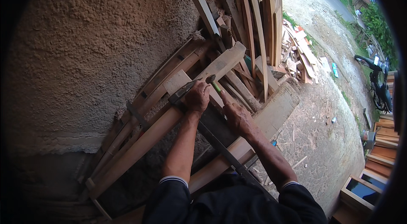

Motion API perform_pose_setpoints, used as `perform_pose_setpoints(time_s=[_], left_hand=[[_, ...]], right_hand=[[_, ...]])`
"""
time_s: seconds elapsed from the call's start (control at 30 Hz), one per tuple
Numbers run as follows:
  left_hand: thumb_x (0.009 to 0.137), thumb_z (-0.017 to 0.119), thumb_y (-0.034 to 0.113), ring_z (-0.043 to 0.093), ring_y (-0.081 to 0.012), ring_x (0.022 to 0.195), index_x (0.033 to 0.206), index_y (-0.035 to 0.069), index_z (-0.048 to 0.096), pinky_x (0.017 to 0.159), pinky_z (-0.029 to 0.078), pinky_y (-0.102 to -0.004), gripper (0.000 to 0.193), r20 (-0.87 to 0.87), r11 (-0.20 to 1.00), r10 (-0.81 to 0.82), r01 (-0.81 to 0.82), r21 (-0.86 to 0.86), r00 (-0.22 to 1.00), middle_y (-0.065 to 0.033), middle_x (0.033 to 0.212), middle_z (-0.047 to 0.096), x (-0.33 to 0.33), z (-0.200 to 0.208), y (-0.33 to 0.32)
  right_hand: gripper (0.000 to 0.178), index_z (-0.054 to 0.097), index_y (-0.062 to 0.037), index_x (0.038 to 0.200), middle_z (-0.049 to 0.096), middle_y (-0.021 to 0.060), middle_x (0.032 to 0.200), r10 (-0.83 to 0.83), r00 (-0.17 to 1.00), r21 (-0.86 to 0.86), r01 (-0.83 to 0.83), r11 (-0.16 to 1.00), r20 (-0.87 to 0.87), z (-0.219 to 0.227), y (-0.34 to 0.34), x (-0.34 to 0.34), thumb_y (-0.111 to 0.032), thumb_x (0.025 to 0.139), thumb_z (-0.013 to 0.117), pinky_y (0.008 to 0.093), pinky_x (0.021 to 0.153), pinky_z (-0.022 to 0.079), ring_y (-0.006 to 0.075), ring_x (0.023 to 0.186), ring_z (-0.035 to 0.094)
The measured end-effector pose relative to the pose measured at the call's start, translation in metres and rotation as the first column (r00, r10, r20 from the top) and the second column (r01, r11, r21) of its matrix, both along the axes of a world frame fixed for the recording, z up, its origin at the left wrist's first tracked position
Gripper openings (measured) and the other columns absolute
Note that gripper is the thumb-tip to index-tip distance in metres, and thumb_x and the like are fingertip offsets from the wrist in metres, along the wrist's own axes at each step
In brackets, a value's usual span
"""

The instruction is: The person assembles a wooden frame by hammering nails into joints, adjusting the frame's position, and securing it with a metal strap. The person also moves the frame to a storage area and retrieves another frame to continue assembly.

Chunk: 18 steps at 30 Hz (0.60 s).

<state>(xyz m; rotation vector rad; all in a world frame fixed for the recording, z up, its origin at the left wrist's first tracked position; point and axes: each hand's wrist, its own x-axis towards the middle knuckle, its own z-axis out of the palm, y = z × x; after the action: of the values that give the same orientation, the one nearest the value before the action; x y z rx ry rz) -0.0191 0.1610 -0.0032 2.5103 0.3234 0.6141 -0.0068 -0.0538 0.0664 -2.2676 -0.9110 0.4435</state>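
Hammer (217,86) is gripped by right fingers (225,99); left fingers (206,92) curl, any hold hidden.

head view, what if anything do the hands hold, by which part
The right hand holds a hammer by its green handle; whether the left hand holds anything cannot be told.

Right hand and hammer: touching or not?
Touching. The head view shows the right hand gripping the hammer, whose green handle runs straight into its fingers.
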Motion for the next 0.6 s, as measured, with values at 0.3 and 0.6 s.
perform_pose_setpoints(time_s=[0.3,0.6], left_hand=[[0.093,0.064,0.022,0.068,-0.0318,0.087,0.099,0.014,0.07,0.072,0.055,-0.0427,0.011,-0.02,0.996,0.025,-0.027,-0.091,0.999,-0.0074,0.099,0.066,-0.001,0.004,-0.004],[0.095,0.057,0.02,0.07,-0.0339,0.083,0.1,0.012,0.062,0.069,0.057,-0.0454,0.01,-0.061,0.992,0.085,-0.079,0.095,0.995,-0.0109,0.096,0.069,0.011,0.009,0.022]], right_hand=[[0.075,0.021,-0.0115,0.159,0.064,0.0259,0.086,-0.003,1.0,-0.019,0.002,1.0,-0.012,0.003,0.002,0.001,-0.004,0.091,0.052,0.0517,0.072,0.05,0.0441,0.08,0.065],[0.072,0.022,-0.0126,0.159,0.065,0.0272,0.093,-0.039,0.999,0.033,0.038,0.999,0.014,0.003,-0.001,0.0,-0.004,0.094,0.051,0.0517,0.074,0.051,0.0453,0.085,0.066]])
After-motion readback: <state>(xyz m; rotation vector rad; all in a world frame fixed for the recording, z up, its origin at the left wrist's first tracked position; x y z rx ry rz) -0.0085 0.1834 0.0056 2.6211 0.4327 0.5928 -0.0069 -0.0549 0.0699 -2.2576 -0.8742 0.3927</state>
